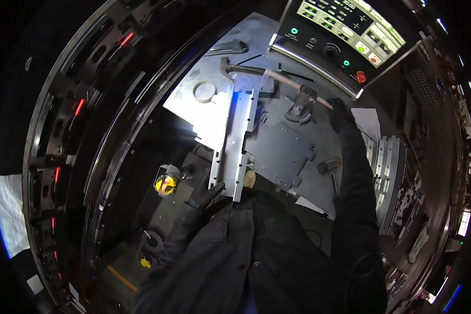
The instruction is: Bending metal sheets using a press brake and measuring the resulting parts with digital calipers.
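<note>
My left hand (205, 195), in a dark glove, is closed on the near end of a long bent sheet-metal channel (237, 141). The channel's notched flanges run away from me, and its far part lies over the bright table. Out to the right, my dark-gloved right hand (341, 115) is wrapped round the end of a hammer's handle. That hammer (285, 79) stretches leftward across the table, its head just beyond the channel's far end. Fine detail of the right fingers is lost in shadow.
The metal table (256, 29) carries a tape roll (204, 91), a hex key set (235, 48), a flat metal plate (280, 152) and a second hammer (328, 166). A lit control panel (324, 44) stands at the back right. More channels (387, 162) stack at right; a large machine (63, 131) rises left.
</note>
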Motion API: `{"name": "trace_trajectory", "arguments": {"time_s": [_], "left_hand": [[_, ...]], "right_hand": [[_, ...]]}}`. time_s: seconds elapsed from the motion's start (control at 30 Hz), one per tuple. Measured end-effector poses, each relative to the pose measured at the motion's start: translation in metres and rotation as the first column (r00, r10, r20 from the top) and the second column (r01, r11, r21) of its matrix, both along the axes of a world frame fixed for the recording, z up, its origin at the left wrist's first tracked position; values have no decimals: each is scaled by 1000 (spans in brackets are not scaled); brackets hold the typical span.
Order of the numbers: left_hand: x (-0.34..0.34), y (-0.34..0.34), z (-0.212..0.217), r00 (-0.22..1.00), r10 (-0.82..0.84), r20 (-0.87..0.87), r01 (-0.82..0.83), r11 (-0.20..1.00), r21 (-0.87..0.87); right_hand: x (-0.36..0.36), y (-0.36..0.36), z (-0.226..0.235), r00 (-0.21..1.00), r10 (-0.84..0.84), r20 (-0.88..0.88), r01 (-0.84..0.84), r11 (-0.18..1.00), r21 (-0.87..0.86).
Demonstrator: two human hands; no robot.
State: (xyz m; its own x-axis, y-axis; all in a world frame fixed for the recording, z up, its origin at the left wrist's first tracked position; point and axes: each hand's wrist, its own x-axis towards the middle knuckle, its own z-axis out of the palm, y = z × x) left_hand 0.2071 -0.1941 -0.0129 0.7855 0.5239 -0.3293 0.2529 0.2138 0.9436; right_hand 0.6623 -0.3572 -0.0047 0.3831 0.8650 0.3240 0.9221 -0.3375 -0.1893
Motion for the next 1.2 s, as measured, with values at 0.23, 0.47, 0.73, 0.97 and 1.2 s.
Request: {"name": "trace_trajectory", "arguments": {"time_s": [0.23,0.47,0.73,0.97,1.2], "left_hand": [[5,9,-7,995,2,97,-35,938,345],[12,-10,4,847,394,356,9,660,-751],[9,-2,-4,788,404,465,333,356,-873],[17,-2,-6,891,331,310,13,664,-747],[15,-1,-8,904,336,265,-10,635,-772]], "right_hand": [[-122,20,110,836,-3,-549,-20,999,-36],[-207,7,35,800,278,-532,-251,960,124],[-216,-29,10,857,61,-511,-182,965,-189],[-218,-15,14,866,204,-456,-228,974,3],[-220,-15,22,936,202,-288,-251,957,-143]]}}
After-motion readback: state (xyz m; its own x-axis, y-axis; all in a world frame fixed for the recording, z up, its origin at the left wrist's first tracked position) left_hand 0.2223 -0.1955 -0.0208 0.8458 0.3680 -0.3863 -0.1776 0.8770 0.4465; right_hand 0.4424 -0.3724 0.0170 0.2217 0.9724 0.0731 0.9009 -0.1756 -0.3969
